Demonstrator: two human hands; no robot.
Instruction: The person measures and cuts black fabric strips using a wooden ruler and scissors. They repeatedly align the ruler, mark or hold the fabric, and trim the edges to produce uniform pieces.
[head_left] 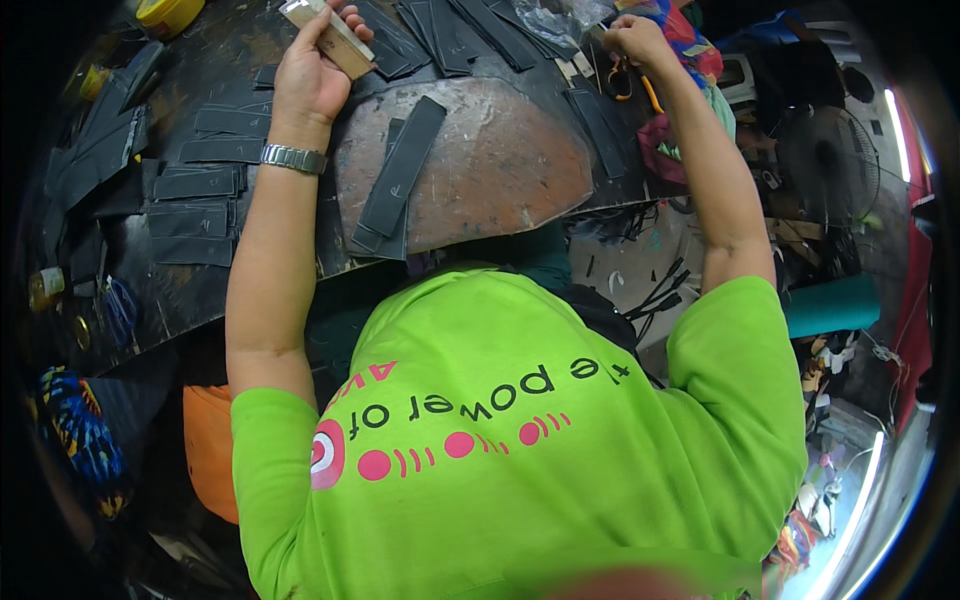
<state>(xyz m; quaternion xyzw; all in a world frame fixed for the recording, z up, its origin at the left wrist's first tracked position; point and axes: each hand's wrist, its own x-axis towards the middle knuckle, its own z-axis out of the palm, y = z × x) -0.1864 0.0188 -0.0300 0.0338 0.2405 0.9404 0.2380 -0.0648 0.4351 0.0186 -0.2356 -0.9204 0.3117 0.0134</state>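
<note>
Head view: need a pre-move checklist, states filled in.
1. Left hand has a grip on the wooden block: ok, fingers wrap it.
2. Right hand empty: cannot tell, its curled fingers hide what may be inside.
3. Dark strips on the brown board aligned: not ok, they overlap askew.
4. Both hands off those strips: ok, neither touches them.
5. Orange-handled tool well away from the right forearm: not ok, it appears close beside it.

Free board [510, 150] beside overlapping strips [403, 175]
</note>
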